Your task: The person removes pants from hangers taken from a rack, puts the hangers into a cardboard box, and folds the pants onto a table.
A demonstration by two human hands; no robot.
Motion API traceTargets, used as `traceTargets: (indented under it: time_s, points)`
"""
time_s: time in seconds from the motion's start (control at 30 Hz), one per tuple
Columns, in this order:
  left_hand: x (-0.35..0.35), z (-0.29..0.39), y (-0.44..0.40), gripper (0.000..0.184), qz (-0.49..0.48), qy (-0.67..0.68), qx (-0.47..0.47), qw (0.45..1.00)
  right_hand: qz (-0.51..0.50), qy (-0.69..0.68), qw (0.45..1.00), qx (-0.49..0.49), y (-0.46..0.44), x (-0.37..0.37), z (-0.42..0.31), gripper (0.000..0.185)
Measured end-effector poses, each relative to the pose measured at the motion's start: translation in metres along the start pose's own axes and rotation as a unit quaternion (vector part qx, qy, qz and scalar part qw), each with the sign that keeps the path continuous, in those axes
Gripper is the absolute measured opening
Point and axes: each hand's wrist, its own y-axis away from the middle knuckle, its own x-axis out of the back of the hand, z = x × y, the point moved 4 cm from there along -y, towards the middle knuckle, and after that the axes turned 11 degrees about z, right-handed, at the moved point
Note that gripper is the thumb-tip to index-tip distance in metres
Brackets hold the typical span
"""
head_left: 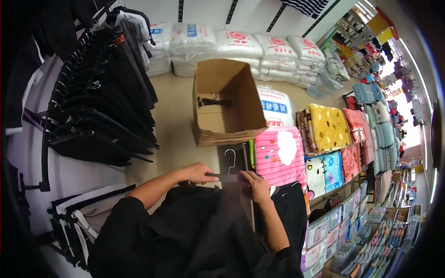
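Observation:
My left hand (200, 173) is closed round one end of a dark clothes hanger (226, 177), held level in front of my body. At the other end, the fingers of my right hand (256, 184) pinch the bar. A thin metal hook (230, 159) rises from the hanger's middle. Black cloth lies just below both hands; where it parts from my own black clothing I cannot make out. Beside my right forearm, a pair of black trousers (289, 204) rests over the edge of the display.
An open cardboard box (234, 106) with a few dark hangers inside stands ahead. A rack of black garments (104, 102) runs along the left. Folded blankets (280, 153) are stacked at the right, and plastic-wrapped white bales (238, 44) line the back wall.

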Motion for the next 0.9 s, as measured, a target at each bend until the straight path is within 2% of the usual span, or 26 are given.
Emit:
traceTargets:
  time_s: [0.03, 0.13, 0.2, 0.23, 0.33, 0.37, 0.47, 0.5, 0.6, 0.67, 0.9]
  points:
    - [0.012, -0.011, 0.001, 0.057, 0.0, -0.009, -0.005, 1.0, -0.001, 0.015, 0.999, 0.035, -0.014, -0.01, -0.003, 0.054]
    - [0.05, -0.02, 0.012, 0.052, 0.004, 0.064, 0.09, 0.994, -0.003, 0.025, 0.996, 0.091, -0.053, -0.028, -0.008, 0.053]
    - [0.06, -0.066, -0.003, 0.047, 0.175, 0.073, 0.033, 0.981, 0.005, 0.033, 0.994, 0.102, -0.075, -0.032, -0.006, 0.049]
    - [0.065, -0.084, -0.006, 0.045, 0.26, 0.075, 0.006, 0.963, 0.001, 0.026, 0.997, 0.073, -0.088, -0.028, -0.006, 0.047]
    - [0.109, -0.085, 0.002, 0.037, 0.42, 0.123, 0.043, 0.898, 0.017, 0.052, 0.998, -0.013, -0.12, -0.022, 0.016, 0.042]
    - [0.115, -0.099, -0.001, 0.032, 0.392, 0.129, 0.079, 0.908, -0.01, 0.066, 0.996, -0.064, -0.132, -0.021, 0.026, 0.04]
    - [0.126, -0.109, -0.007, 0.024, 0.38, 0.114, 0.088, 0.914, 0.047, 0.083, 0.99, -0.1, -0.17, -0.02, 0.064, 0.037]
    - [0.129, -0.111, -0.01, 0.019, 0.378, 0.103, 0.089, 0.916, 0.06, 0.09, 0.99, -0.092, -0.189, -0.02, 0.074, 0.038]
    - [0.139, -0.119, -0.025, 0.021, 0.335, 0.112, 0.135, 0.926, 0.068, 0.117, 0.987, -0.089, -0.254, -0.036, 0.105, 0.037]
    - [0.144, -0.126, -0.042, 0.021, 0.34, 0.101, 0.151, 0.923, 0.056, 0.105, 0.99, -0.073, -0.302, -0.064, 0.139, 0.034]
    - [0.165, -0.109, -0.112, 0.027, 0.317, 0.032, 0.268, 0.909, -0.162, 0.154, 0.963, -0.151, -0.455, -0.26, 0.278, 0.036]
